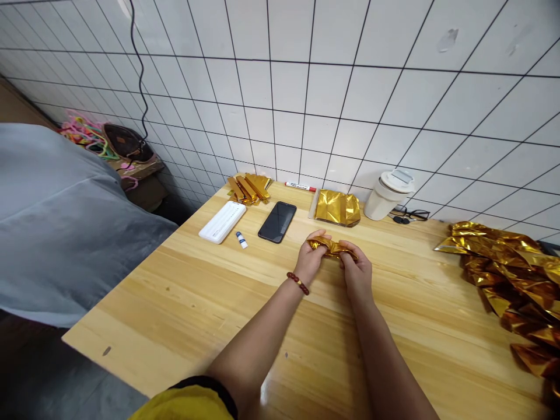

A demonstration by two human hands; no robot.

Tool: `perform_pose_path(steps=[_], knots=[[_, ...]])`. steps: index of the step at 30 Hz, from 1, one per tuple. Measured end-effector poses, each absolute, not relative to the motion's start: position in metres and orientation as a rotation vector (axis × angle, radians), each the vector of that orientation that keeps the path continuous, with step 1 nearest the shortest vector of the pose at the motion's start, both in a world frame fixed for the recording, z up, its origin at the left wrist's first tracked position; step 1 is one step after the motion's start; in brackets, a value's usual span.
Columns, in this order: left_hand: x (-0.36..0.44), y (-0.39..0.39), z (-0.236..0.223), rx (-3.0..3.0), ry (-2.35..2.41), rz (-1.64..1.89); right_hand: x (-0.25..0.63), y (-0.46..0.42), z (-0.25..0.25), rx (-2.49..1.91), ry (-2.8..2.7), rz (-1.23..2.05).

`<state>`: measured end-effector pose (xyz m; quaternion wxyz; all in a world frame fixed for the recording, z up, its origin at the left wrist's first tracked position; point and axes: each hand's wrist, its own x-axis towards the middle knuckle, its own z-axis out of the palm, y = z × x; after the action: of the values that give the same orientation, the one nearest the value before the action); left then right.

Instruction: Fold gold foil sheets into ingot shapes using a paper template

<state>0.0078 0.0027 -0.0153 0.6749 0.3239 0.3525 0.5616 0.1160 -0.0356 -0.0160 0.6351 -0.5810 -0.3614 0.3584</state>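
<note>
Between my two hands is a small piece of shiny gold foil paper (333,247), partly folded or curled. My left hand (310,258), with a dark red bead bracelet (298,283) at the wrist, grips its left end, thumb toward the middle. At the right end, my right hand (356,269) pinches it between thumb and fingers. Both hands are just above the wooden table (210,303). Beyond them lies a flat stack of gold foil paper (338,207). Some of my fingers are hidden behind the foil.
Along the wall stand folded gold strips (249,188), a red-white marker (300,186), a cream lidded cup (388,195) and eyeglasses (410,214). A white power bank (223,221), a glue stick (241,240) and a black phone (277,221) lie left. Folded gold foil pieces (511,274) pile up right.
</note>
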Motion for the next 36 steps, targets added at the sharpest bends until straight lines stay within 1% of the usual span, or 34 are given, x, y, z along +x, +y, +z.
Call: perform_pose_path(steps=[5, 11, 21, 26, 36], knots=[[0.008, 0.002, -0.014, 0.748, 0.814, 1.227, 0.117, -0.035, -0.017, -1.307, -0.818, 0.81], [0.009, 0.001, -0.017, 0.907, 0.869, 1.101, 0.117, -0.034, -0.015, -1.245, -0.738, 0.778], [0.006, 0.007, -0.014, 0.693, 0.849, 1.331, 0.114, -0.036, -0.01, -1.302, -0.826, 0.802], [0.007, 0.002, -0.009, 0.781, 0.833, 1.285, 0.115, -0.036, -0.01, -1.318, -0.847, 0.755], [0.007, -0.001, -0.007, 0.903, 0.842, 1.17, 0.118, -0.036, -0.015, -1.299, -0.784, 0.76]])
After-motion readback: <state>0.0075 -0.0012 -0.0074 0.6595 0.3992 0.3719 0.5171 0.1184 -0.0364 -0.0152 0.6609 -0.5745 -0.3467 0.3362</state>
